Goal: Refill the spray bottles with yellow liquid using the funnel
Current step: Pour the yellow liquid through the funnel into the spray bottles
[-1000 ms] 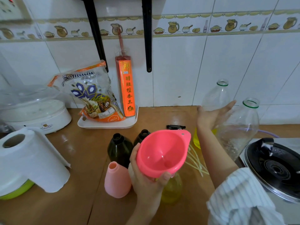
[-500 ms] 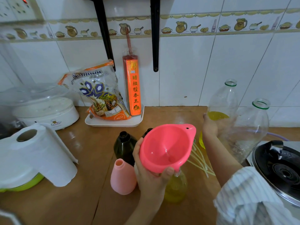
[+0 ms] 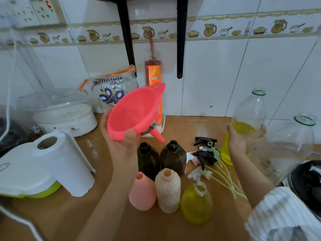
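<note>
My left hand [image 3: 119, 136] grips the rim of a pink funnel [image 3: 133, 112], lifted and tilted above the bottles, spout pointing down-right. My right hand [image 3: 241, 140] holds a large clear bottle of yellow liquid [image 3: 246, 126] at the right, standing on the counter. Open-necked spray bottles stand in a cluster: two dark ones [image 3: 148, 160] [image 3: 172, 158], a pink one [image 3: 142, 193], a pale peach one [image 3: 168, 190] and a clear one filled with yellow liquid [image 3: 196, 203]. Spray heads with long tubes [image 3: 205, 153] lie beside them.
A second large clear bottle [image 3: 293, 146] stands at the far right beside a stove burner [image 3: 307, 185]. A paper towel roll [image 3: 64, 162] sits on a white-lidded container at left, a steamer [image 3: 64, 115] behind it. A snack bag [image 3: 109, 91] and incense pack lean against the wall.
My left hand has lifted the funnel off the clear spray bottle, up and to the left. My right hand has closed around the yellow-liquid bottle. The camera pulled back.
</note>
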